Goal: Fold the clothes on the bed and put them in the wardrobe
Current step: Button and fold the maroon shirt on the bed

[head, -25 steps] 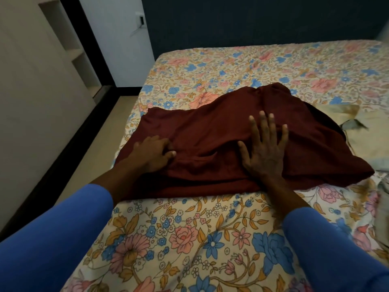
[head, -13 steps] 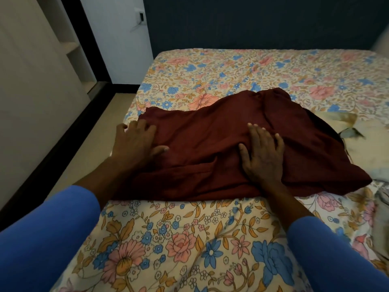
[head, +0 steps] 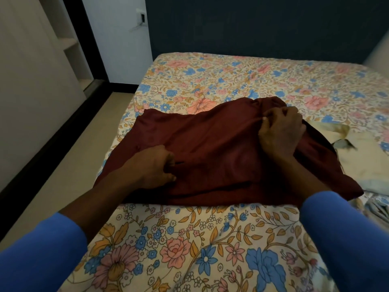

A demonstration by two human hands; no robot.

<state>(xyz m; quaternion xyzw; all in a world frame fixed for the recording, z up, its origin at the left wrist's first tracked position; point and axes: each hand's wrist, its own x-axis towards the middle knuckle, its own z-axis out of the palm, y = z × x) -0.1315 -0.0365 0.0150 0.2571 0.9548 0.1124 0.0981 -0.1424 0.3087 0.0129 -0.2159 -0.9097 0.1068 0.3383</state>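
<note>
A dark maroon garment (head: 210, 148) lies partly folded across the floral bed sheet (head: 189, 249). My left hand (head: 153, 167) pinches a crease of the maroon cloth near its left middle. My right hand (head: 282, 127) grips the cloth near its far right edge, fingers curled around a fold. Both forearms, in blue sleeves, reach over the near part of the bed.
A cream garment (head: 357, 152) lies crumpled to the right, partly under the maroon one. More cloth (head: 379, 207) shows at the right edge. The wardrobe (head: 31, 81) with open shelves (head: 69, 43) stands left, across a strip of floor (head: 69, 171).
Both hands were flat on the maroon garment; now they are closed on it. My right hand has moved up to its far right edge, my left towards its middle.
</note>
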